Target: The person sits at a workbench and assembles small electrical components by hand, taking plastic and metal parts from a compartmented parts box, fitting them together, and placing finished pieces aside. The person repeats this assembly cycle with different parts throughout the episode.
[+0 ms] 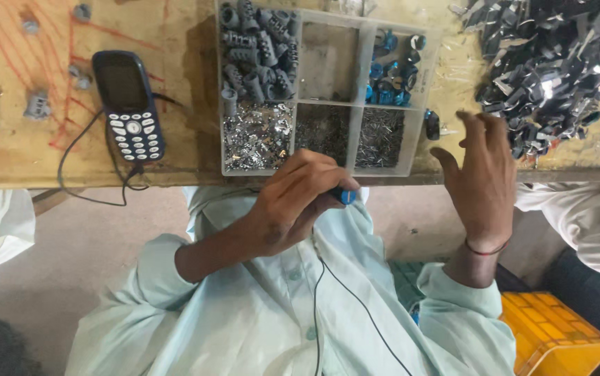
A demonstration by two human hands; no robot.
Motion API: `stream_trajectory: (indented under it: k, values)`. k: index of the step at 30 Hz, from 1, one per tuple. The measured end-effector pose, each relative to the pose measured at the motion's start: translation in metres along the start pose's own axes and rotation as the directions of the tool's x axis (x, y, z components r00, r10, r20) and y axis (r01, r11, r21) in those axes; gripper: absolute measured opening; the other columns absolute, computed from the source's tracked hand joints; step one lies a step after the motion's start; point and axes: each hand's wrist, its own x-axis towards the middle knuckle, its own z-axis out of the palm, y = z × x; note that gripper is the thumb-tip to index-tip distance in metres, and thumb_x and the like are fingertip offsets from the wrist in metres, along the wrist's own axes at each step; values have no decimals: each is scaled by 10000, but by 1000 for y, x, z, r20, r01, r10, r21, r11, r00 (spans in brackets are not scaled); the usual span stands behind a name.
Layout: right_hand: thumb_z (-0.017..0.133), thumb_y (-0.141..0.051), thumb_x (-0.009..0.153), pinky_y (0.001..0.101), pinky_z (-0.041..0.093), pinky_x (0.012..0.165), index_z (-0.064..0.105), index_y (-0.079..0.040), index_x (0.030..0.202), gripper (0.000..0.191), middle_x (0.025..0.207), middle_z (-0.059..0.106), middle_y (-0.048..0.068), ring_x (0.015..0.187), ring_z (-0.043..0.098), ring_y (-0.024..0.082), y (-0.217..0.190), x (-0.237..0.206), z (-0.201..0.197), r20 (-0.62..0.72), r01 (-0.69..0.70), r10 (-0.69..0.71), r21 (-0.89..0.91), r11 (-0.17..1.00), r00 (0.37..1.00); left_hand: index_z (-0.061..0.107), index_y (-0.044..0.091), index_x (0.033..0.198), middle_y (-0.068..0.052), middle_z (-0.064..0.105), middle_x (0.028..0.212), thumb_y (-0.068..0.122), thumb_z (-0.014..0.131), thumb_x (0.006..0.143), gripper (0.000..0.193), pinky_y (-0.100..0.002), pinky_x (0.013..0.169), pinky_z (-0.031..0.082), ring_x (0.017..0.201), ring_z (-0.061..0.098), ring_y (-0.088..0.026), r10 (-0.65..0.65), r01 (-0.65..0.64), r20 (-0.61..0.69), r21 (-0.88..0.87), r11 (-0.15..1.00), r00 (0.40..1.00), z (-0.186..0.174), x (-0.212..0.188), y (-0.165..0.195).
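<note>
1. The left hand [293, 205] was curled shut around a small blue part [346, 196], only the tip of which showed past the fingers; what kind of part it was could not be told from this view.
2. That hand sat just below the near edge of the clear compartment tray [293, 101], in front of the compartment of small silvery metal pieces [256, 134].
3. The right hand [482, 177] was open, fingers spread and holding nothing, raised at the table's edge beside the tray's right wall.
4. The blue part's exposed end pointed right, toward the open right hand, so its long axis probably ran across the body from left hand to right; the two hands were near but apart.
5. A dark blue piece [431, 124] lay on the wooden table [7, 150] just beyond the right fingertips, and a heap of black and silver clips [550, 66] lay further off to the upper right.
6. The tray also held grey plastic sleeves [258, 49], blue rings [390, 80] and thin pins [380, 136].
7. A keypad phone [129, 104] with a cable lay to the left.
</note>
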Motion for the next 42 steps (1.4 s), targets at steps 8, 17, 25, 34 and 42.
stream_trajectory:
  k: [8, 17, 25, 34, 42]
  values:
    - [663, 12, 1081, 248, 545, 796, 560, -3, 1422, 356, 1008, 676, 111, 859, 658, 141, 11, 0, 10, 22, -205, 265, 696, 688, 964, 580, 0, 1271, -72, 678, 1169, -51, 791, 920, 413, -376, 921, 561, 1069, 658, -250, 35, -35, 4, -20, 999, 999, 3, 1, -4]
    - [666, 197, 1004, 296, 614, 674, 405, -87, 1325, 502, 1094, 661, 202, 857, 712, 201, -59, -39, 60, -228, 215, 14, 934, 285, 974, 590, -32, 1262, -111, 684, 1122, -82, 824, 870, 460, -394, 875, 551, 1025, 652, -289, 98, -83, -39, 282, 956, 994, 1, -1, 6]
    - [871, 27, 825, 347, 593, 889, 351, -134, 1487, 857, 1275, 593, 210, 1098, 675, 260, -64, -34, 50, -247, 392, -305, 619, 681, 920, 643, 21, 1244, -107, 703, 1099, -103, 784, 863, 425, -350, 858, 595, 1003, 709, -244, -131, 136, -155, 24, 990, 979, 5, -10, 3]
    - [907, -73, 774, 373, 603, 801, 478, -105, 1341, 711, 1187, 672, 182, 1014, 713, 317, -71, -27, 48, -27, 346, -360, 356, 868, 933, 648, 34, 1168, -127, 686, 1116, -53, 771, 947, 268, -358, 913, 650, 1033, 740, -231, -355, 282, -102, -425, 860, 929, 10, -24, -1]
    - [836, -284, 744, 319, 620, 675, 481, -70, 1421, 794, 1103, 717, 125, 844, 732, 191, -86, 70, -59, 319, 557, -658, 358, 750, 682, 689, 51, 937, -60, 683, 816, 189, 751, 986, 159, -356, 653, 510, 718, 645, -180, -342, 358, 169, -76, 931, 924, -40, -22, 11]
